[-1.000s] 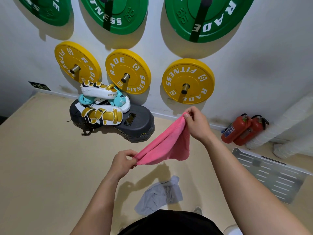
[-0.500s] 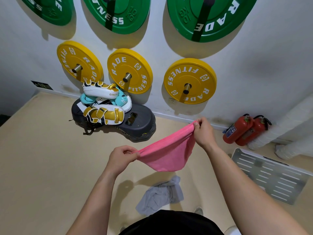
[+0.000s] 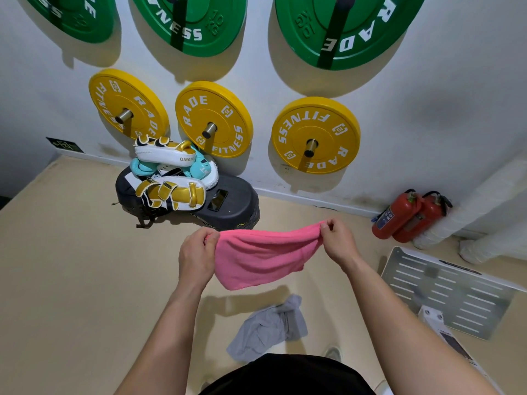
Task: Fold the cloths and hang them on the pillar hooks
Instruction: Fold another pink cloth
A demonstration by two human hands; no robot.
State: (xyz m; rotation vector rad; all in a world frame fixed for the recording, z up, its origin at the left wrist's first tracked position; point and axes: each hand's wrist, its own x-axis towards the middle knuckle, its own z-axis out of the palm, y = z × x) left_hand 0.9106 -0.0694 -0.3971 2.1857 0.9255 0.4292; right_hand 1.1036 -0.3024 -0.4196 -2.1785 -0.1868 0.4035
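Note:
A pink cloth hangs in the air in front of me, stretched level between both hands. My left hand pinches its left top corner. My right hand pinches the right top corner. The cloth sags in a doubled fold below the hands. A crumpled grey cloth lies on the beige floor right under it, near my feet. No pillar or hooks are in view.
A dark step platform stacked with boxing pads sits by the wall. Yellow plates and green plates hang on pegs. Two red extinguishers stand at right, beside a white slotted panel.
My right hand has come down from high up to the level of my left hand, and both moved apart. The pink cloth went from a slanted drape to a level, spread span.

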